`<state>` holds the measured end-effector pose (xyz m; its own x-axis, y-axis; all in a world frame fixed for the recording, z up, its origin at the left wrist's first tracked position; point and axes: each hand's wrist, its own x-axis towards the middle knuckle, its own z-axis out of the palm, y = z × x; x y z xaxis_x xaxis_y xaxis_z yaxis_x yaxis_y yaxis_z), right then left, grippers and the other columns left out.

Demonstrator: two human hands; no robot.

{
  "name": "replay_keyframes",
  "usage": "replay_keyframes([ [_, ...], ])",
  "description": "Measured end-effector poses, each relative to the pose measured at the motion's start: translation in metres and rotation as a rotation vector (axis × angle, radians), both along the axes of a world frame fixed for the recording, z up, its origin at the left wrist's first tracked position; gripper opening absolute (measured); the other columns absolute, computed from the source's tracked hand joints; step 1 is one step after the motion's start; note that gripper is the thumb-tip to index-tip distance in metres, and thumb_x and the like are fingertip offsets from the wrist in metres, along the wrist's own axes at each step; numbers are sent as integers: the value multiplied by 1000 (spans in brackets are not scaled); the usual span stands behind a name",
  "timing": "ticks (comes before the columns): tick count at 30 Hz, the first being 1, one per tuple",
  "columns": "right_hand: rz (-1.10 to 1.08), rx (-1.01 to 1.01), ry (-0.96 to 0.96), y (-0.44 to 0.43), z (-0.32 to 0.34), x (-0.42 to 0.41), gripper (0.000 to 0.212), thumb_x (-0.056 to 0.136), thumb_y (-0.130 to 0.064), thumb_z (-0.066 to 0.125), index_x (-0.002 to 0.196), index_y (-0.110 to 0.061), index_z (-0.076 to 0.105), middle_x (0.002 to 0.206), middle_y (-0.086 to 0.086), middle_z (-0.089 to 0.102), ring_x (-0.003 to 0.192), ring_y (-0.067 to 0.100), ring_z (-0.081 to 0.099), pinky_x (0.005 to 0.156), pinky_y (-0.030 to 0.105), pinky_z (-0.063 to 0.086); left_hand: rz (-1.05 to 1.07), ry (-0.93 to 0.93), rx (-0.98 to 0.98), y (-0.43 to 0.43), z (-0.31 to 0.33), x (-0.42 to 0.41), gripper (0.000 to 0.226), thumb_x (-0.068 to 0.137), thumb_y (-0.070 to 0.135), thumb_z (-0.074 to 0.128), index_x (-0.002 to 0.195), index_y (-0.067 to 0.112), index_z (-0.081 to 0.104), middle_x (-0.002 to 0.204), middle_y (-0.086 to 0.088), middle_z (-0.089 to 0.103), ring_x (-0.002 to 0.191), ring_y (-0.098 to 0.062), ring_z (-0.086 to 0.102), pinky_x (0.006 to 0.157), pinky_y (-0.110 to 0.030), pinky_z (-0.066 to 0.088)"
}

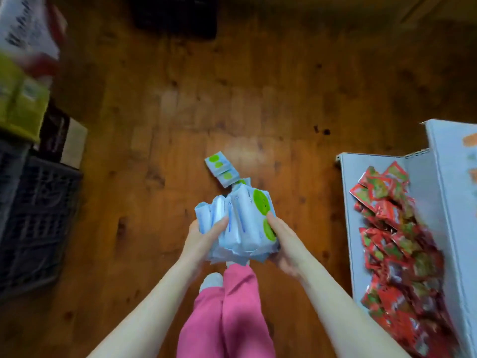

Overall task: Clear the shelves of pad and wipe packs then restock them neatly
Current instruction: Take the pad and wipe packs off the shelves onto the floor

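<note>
I hold a bundle of light-blue pad packs with green spots (240,220) between both hands, above the wooden floor. My left hand (204,239) grips the bundle's left side, thumb on top. My right hand (281,239) grips its right side and cups it from below. A couple more blue-and-green packs (220,167) lie on the floor just beyond the bundle. At the right, a grey shelf (348,202) carries a row of red packs (392,233), leaning and loosely lined up.
Dark plastic crates (36,218) stand at the left, with yellow-green boxes (20,99) and a white carton (25,24) above them. A black crate (175,16) sits at the far end of the floor. My pink trouser legs (229,313) are below the bundle.
</note>
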<state>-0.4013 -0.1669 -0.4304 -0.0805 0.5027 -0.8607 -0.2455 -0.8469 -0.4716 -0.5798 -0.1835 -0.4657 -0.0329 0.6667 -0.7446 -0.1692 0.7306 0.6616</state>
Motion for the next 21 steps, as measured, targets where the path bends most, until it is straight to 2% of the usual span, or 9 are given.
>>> replay_keyframes([
  [3, -12, -145, 1, 9, -113, -17, 43, 88, -44, 54, 121, -16, 58, 111, 10, 69, 101, 29, 66, 81, 41, 55, 43, 43, -105, 2, -104, -8, 67, 58, 49, 74, 110, 9, 65, 100, -14, 72, 91, -29, 69, 76, -39, 55],
  [6, -34, -243, 5, 16, -223, -30, 48, 86, -47, 57, 122, -16, 59, 111, 12, 69, 104, 31, 65, 93, 51, 49, 54, 84, -182, 7, -203, -14, 48, 73, 39, 72, 109, 8, 65, 99, -14, 72, 87, -25, 69, 68, -29, 51],
  [8, -45, -270, 20, 26, -282, -36, 53, 82, -51, 61, 123, -19, 58, 112, 10, 69, 103, 29, 66, 94, 52, 48, 49, 114, -210, 17, -257, -16, 39, 79, 39, 70, 105, 10, 67, 95, -13, 72, 88, -26, 69, 68, -29, 51],
  [11, -86, -285, 55, 54, -349, -41, 44, 89, -49, 53, 120, -19, 59, 107, 7, 71, 95, 24, 68, 85, 44, 54, 79, 138, -212, 46, -333, -19, 52, 76, 49, 66, 107, 8, 66, 98, -15, 71, 91, -28, 68, 74, -34, 51],
  [13, -101, -276, 59, 78, -373, -44, 42, 94, -46, 47, 125, -19, 54, 115, 7, 66, 97, 26, 65, 81, 43, 52, 105, 129, -234, 68, -364, -18, 62, 79, 56, 60, 117, 7, 59, 108, -14, 68, 95, -27, 67, 71, -33, 53],
  [14, -105, -270, 53, 88, -381, -45, 43, 95, -44, 44, 131, -20, 48, 126, 8, 59, 107, 31, 60, 86, 45, 48, 129, 100, -246, 79, -373, -16, 61, 85, 55, 55, 124, 9, 53, 115, -11, 65, 98, -25, 65, 70, -32, 52],
  [16, -122, -281, 17, 103, -384, -49, 46, 98, -38, 43, 139, -19, 37, 140, 13, 44, 125, 38, 46, 97, 48, 40, 181, 73, -256, 96, -383, -12, 56, 94, 49, 46, 134, 11, 43, 124, -6, 59, 106, -24, 61, 78, -32, 46],
  [18, -152, -296, -19, 110, -375, -50, 46, 99, -32, 43, 141, -15, 33, 144, 17, 38, 130, 39, 41, 103, 48, 37, 158, 130, -260, 107, -374, -7, 53, 95, 48, 41, 135, 13, 43, 128, -7, 57, 113, -26, 58, 77, -31, 41],
  [21, -170, -287, -45, 110, -341, -47, 47, 99, -28, 44, 142, -12, 31, 146, 19, 35, 130, 35, 42, 104, 46, 37, 123, 176, -263, 111, -337, 0, 38, 97, 44, 39, 119, 17, 51, 107, -2, 60, 103, -22, 56, 68, -28, 40],
])
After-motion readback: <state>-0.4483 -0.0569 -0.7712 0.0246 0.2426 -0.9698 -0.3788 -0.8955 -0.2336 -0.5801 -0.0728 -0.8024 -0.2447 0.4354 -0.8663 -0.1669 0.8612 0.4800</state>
